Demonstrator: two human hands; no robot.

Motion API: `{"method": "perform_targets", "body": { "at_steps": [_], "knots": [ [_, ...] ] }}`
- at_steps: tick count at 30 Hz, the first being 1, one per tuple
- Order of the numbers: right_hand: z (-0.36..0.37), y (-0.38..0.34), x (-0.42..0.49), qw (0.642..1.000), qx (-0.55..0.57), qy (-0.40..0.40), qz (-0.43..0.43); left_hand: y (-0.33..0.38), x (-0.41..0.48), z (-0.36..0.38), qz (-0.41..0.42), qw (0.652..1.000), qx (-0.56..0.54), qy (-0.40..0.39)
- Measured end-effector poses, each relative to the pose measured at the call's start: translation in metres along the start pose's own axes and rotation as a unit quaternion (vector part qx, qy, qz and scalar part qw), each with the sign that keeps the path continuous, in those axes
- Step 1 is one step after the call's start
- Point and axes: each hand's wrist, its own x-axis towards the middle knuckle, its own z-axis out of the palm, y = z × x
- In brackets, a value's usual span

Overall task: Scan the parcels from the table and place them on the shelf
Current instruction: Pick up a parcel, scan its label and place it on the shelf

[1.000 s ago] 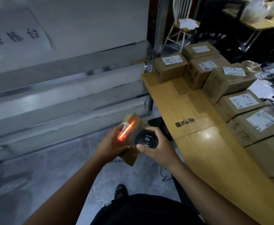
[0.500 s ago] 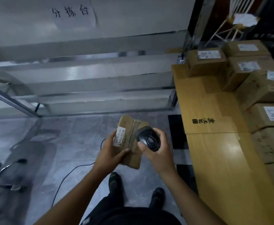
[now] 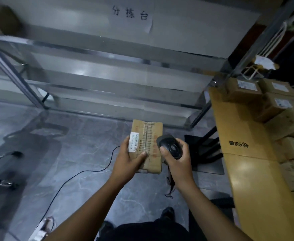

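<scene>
My left hand [image 3: 127, 160] grips a small brown cardboard parcel [image 3: 150, 134] from its left side, thumb across the taped top; a white barcode label faces up. My right hand [image 3: 179, 159] holds a black handheld scanner [image 3: 170, 147] just right of the parcel, with no red beam on the label. Both are held over the floor in front of the metal shelf [image 3: 108, 79], whose tiers look bare. Several more labelled parcels [image 3: 243, 92] sit on the wooden table [image 3: 243, 153] at the right.
A paper sign with characters [image 3: 130, 14] hangs on the shelf's top tier. A black cable [image 3: 83, 173] trails across the grey floor. A chair base [image 3: 3, 159] is at the left, a black stand [image 3: 207, 153] beside the table, and my shoes below.
The red scan line that lit the parcel's label a second ago is gone. The view has swung left toward the shelf, and the parcel now lies flatter in my left hand.
</scene>
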Motion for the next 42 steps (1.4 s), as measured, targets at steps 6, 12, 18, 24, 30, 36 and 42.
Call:
{"method": "perform_targets", "body": {
  "at_steps": [6,12,18,24,30,36,42],
  "knots": [
    [0.109,-0.025,-0.027,0.999,-0.029,-0.016,-0.032,-0.014,-0.008,-0.108,0.020,0.999,0.012,0.039],
    [0.197,-0.060,-0.024,0.996,-0.047,-0.049,-0.061,-0.013,0.025,-0.197,0.019,0.998,0.005,0.066],
    [0.296,-0.075,0.031,0.992,-0.042,-0.108,-0.055,-0.020,0.074,-0.277,-0.016,0.991,0.007,0.132],
    [0.442,-0.109,0.091,0.982,-0.001,-0.180,-0.055,-0.002,0.139,-0.408,-0.054,0.978,0.068,0.188],
    [0.548,-0.160,0.151,0.968,0.009,-0.240,-0.069,0.033,0.215,-0.508,-0.039,0.962,0.123,0.240],
    [0.627,-0.201,0.200,0.965,0.002,-0.245,-0.097,0.043,0.276,-0.572,-0.028,0.956,0.112,0.269],
    [0.689,-0.246,0.231,0.980,0.006,-0.162,-0.115,0.071,0.353,-0.633,0.028,0.968,0.092,0.233]
  ]
}}
